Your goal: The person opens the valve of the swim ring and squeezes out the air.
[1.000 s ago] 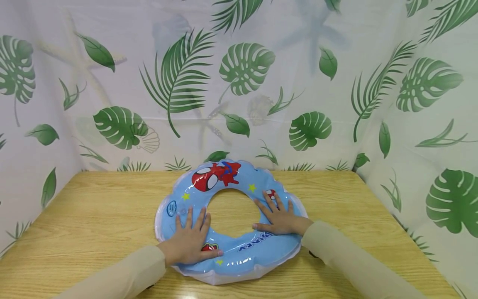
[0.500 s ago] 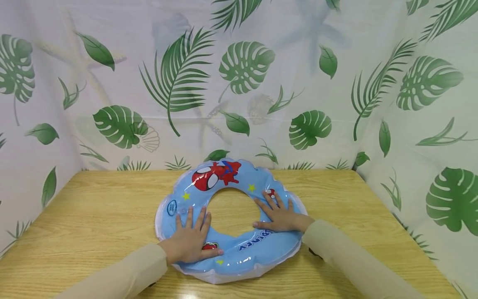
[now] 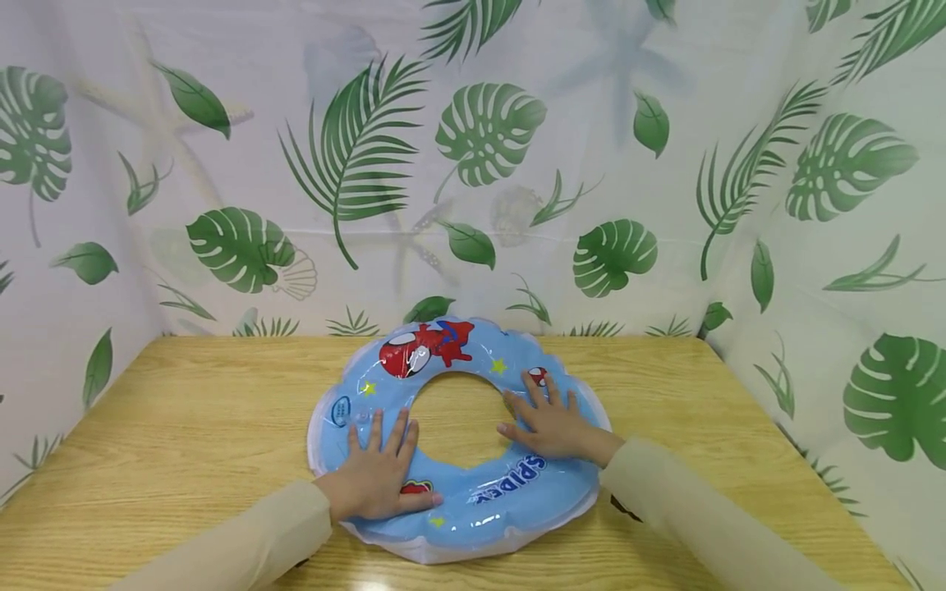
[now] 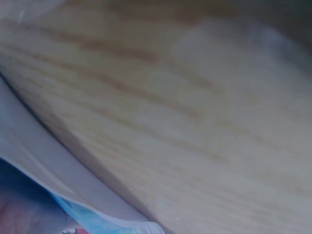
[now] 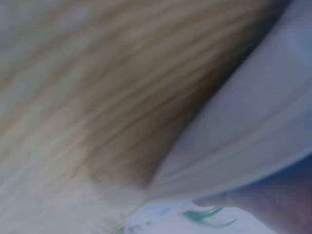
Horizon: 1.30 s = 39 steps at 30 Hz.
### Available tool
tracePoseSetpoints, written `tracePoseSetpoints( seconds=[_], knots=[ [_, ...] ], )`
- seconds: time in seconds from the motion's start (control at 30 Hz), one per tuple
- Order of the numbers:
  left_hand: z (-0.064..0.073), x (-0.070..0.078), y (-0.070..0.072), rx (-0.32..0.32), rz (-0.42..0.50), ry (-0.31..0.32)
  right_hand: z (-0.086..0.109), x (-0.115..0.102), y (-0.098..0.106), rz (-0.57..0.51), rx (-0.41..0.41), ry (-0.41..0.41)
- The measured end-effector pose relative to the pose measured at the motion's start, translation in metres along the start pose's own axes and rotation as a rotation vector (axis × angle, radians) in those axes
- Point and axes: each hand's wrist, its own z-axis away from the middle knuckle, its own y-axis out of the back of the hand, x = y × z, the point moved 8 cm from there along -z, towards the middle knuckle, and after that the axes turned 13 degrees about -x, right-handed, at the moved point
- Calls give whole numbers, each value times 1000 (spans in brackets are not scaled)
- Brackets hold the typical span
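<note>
A blue inflatable swim ring [image 3: 458, 525] with a red cartoon figure, yellow stars and the word SPIDEY lies flat in the middle of the table. On its left side rests my left hand [image 3: 375, 480], palm down with fingers spread and thumb pointing right. My right hand [image 3: 557, 427] lies on the ring's right side, its fingers reaching toward the small red face print. Both wrist views are blurred; the ring's whitish underside [image 4: 63, 161] shows in the left one, and a similar pale edge [image 5: 234, 131] in the right one.
The wooden table [image 3: 185, 427] extends on both sides of the ring. Behind and beside it hangs a white curtain [image 3: 510, 246] printed with green leaves. Beige sleeves [image 3: 251, 533] cover both forearms.
My right hand has shifted slightly, its thumb lifting up and left, so the whole SPIDEY print now shows. The left hand stays in place on the ring.
</note>
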Motion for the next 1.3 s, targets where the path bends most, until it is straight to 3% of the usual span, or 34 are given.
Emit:
tracePoseSetpoints(
  seconds=[0.23,0.47,0.67,0.87,1.1,1.3],
  knots=[
    [-1,-1,-1,2,-4,7,20,-35,-9,-5,-18,-5],
    [-2,-3,-2,14,-9,9,38,-59,-25,-35,-45,57],
    [-2,-3,-2,13,-8,11,45,-63,-37,-71,-83,171],
    [-2,-1,-1,34,-11,1,46,-61,-52,20,-127,255],
    [-2,-2,0,37,-19,5,45,-63,-59,146,-152,219],
    [-1,-2,1,41,12,-17,47,-66,-60,177,-133,205]
  ],
)
